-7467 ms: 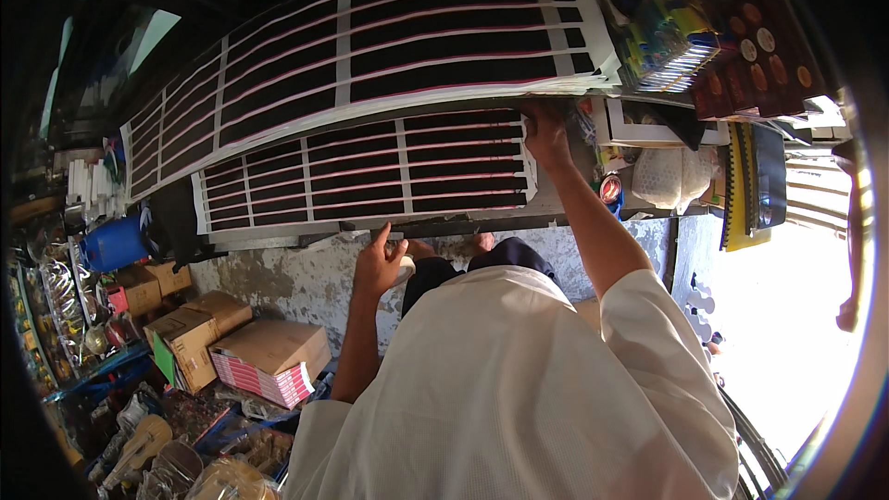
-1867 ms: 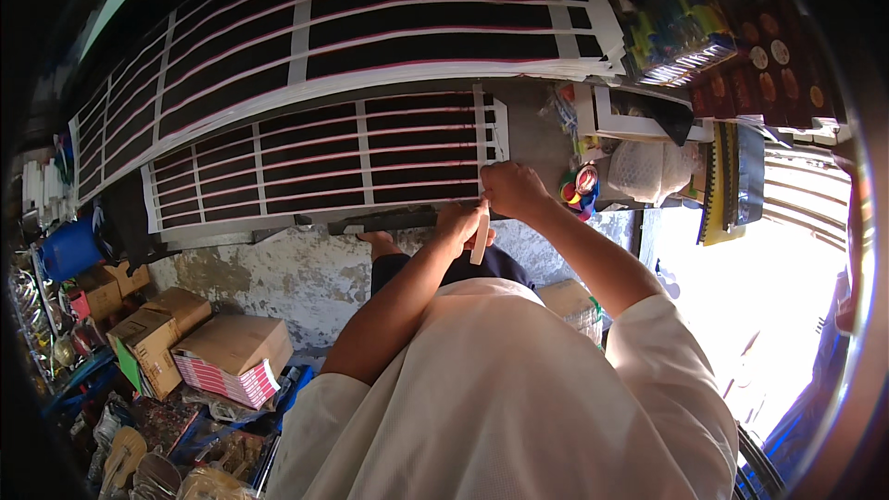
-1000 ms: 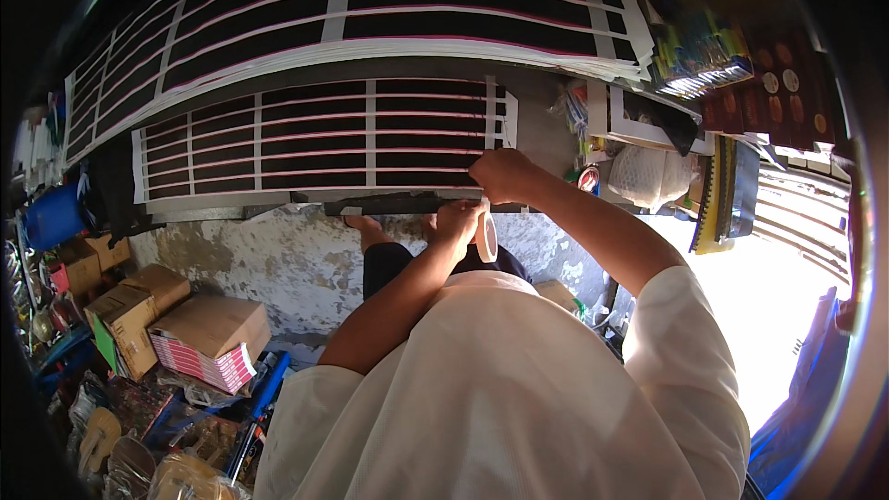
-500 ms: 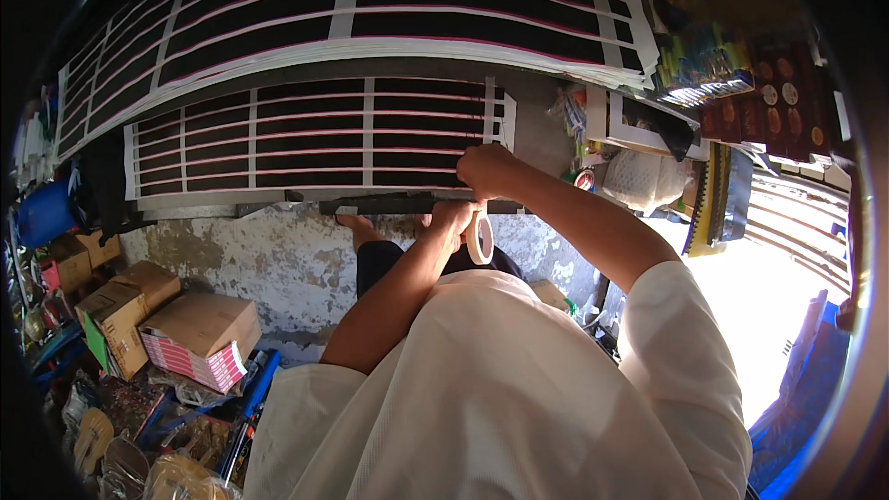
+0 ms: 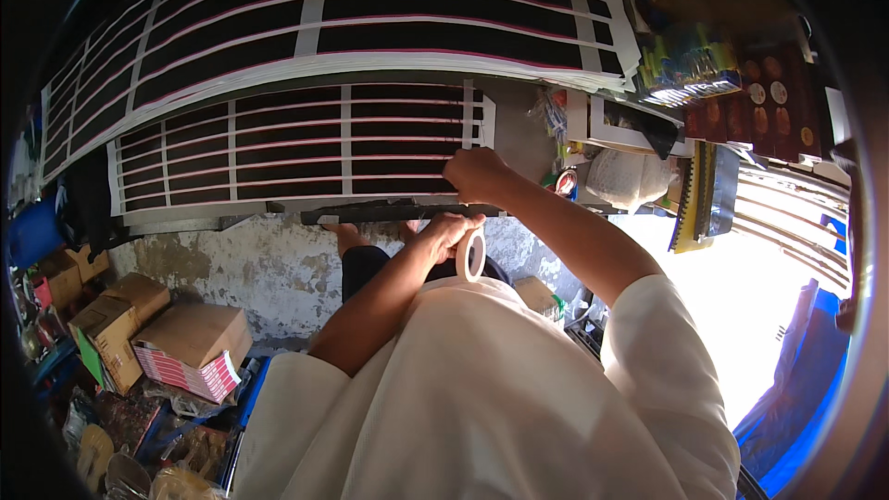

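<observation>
My left hand (image 5: 446, 237) is closed around a roll of pale tape (image 5: 462, 261), which hangs upright below its fingers, just in front of my shirt. A little farther out, my right hand (image 5: 477, 175) is closed over the near right corner of a printed sheet (image 5: 287, 141). Its fingertips are turned down, and anything pinched in them is hidden. The sheet has black bars split by white and pink lines. It lies flat on a dark grey surface (image 5: 519, 134) close to that surface's front edge.
Beyond, a thick stack of similar sheets (image 5: 370, 62) lies on a higher level. Boxes of pens (image 5: 690, 74) and a dark red carton (image 5: 769, 97) stand at the far right. Cardboard boxes (image 5: 193, 329) sit low at left. A peeling wall (image 5: 241, 264) drops below the surface.
My left hand has drawn the tape roll down toward me, and a gap has opened between my two hands. The right hand stays closed at the sheet's corner. The view has shifted slightly.
</observation>
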A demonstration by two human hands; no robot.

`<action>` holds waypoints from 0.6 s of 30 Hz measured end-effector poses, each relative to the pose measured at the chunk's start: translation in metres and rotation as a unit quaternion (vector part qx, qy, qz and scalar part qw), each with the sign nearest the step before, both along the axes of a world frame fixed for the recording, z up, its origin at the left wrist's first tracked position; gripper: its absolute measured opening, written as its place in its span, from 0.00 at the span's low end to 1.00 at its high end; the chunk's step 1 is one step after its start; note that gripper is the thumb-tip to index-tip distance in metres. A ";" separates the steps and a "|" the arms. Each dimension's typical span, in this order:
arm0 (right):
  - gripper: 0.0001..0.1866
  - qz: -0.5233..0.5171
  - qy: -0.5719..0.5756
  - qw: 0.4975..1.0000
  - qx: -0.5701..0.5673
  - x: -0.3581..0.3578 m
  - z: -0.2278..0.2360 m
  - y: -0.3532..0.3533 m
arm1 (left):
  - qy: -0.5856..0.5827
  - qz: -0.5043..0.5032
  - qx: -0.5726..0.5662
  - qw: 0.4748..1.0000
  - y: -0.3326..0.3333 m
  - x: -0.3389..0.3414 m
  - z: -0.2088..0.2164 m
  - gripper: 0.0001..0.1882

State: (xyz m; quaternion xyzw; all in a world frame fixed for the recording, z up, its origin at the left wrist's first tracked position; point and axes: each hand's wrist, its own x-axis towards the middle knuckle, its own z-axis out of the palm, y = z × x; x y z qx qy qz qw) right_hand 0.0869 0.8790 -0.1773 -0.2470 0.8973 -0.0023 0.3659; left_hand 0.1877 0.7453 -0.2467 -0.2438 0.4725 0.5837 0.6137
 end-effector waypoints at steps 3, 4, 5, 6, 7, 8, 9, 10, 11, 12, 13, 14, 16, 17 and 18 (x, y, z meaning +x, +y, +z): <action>0.13 -0.070 0.058 0.994 -0.060 0.030 0.003 0.028 | 0.188 -0.112 0.009 0.976 -0.027 -0.007 0.035 0.26; 0.14 -0.083 0.085 0.991 -0.068 0.044 0.004 0.036 | 0.178 -0.097 0.037 0.979 -0.039 -0.007 0.046 0.30; 0.12 -0.185 0.106 0.970 -0.119 0.062 0.006 0.044 | 0.156 -0.035 0.071 0.985 -0.049 -0.003 0.057 0.36; 0.10 -0.275 0.128 0.938 -0.167 0.083 0.010 0.050 | 0.196 -0.006 0.104 0.975 -0.059 0.003 0.067 0.41; 0.12 -0.337 0.081 0.912 -0.220 0.098 0.014 0.054 | 0.210 0.008 0.115 0.971 -0.067 0.004 0.078 0.46; 0.14 -0.387 0.049 0.875 -0.285 0.109 0.018 0.056 | 0.253 0.038 0.148 0.955 -0.075 0.008 0.091 0.48; 0.17 -0.436 0.015 0.830 -0.347 0.120 0.023 0.053 | 0.271 0.045 0.154 0.949 -0.086 0.015 0.107 0.50; 0.22 -0.465 -0.014 0.786 -0.408 0.129 0.029 0.046 | 0.298 0.066 0.182 0.935 -0.094 0.017 0.121 0.53; 0.28 -0.489 -0.043 0.737 -0.465 0.135 0.039 0.039 | 0.330 0.038 0.161 0.930 -0.100 0.014 0.132 0.55; 0.34 -0.532 -0.084 0.684 -0.492 0.135 0.049 0.033 | 0.369 0.026 0.162 0.915 -0.106 0.009 0.143 0.57; 0.38 -0.474 -0.053 0.696 -0.536 0.131 0.060 0.025 | 0.406 0.017 0.166 0.899 -0.111 0.003 0.152 0.59; 0.43 -0.442 -0.036 0.707 -0.551 0.128 0.073 0.015 | 0.414 0.001 0.153 0.897 -0.115 -0.004 0.161 0.62; 0.48 -0.382 -0.005 0.741 -0.553 0.115 0.096 -0.005 | 0.442 -0.009 0.157 0.883 -0.122 -0.011 0.178 0.63; 0.48 -0.353 0.011 0.763 -0.541 0.105 0.105 -0.013 | 0.451 -0.013 0.163 0.878 -0.126 -0.016 0.186 0.64; 0.47 -0.343 -0.004 0.786 -0.514 0.096 0.114 -0.019 | 0.476 -0.035 0.160 0.864 -0.131 -0.020 0.193 0.64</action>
